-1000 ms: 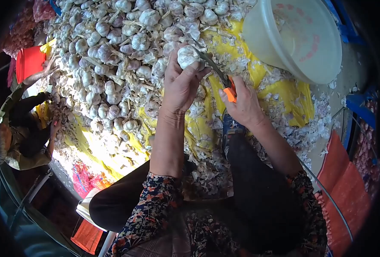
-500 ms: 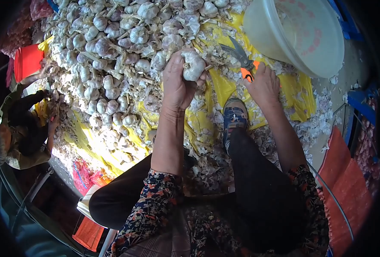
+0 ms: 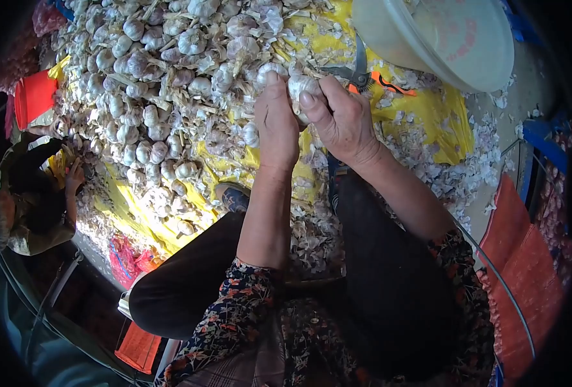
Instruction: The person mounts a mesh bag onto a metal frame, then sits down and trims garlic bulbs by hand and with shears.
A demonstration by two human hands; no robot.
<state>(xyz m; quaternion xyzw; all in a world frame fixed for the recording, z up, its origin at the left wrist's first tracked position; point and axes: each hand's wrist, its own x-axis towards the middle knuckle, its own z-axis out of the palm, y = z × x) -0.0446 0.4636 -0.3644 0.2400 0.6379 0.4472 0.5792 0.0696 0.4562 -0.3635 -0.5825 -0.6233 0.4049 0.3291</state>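
Both of my hands meet over the near edge of the garlic heap, around a whitish garlic bulb [image 3: 304, 86]. My left hand [image 3: 277, 126] is closed on the bulb from the left, its thumb pointing up. From the right, my right hand [image 3: 347, 121] grips the same bulb with thumb and bent forefinger. Their other fingers are mostly hidden beneath. Just past my right knuckles lie pruning shears [image 3: 362, 79] with orange handles, blades spread, on the yellow sheet [image 3: 450, 129]. Another pale bulb [image 3: 271, 73] shows beyond my left thumb; whether I hold it I cannot tell.
A large heap of garlic [image 3: 163, 77] spreads ahead and left. A translucent tub [image 3: 473, 48] leans at the upper right. Papery skins litter the floor. At left a co-worker [image 3: 38, 193] sits near a red container [image 3: 34, 100]. Red sacking [image 3: 518, 271] lies at right.
My right hand has let go of the shears and moved left onto the garlic bulb in my left hand. The shears now lie turned on the sheet. The view has shifted slightly.
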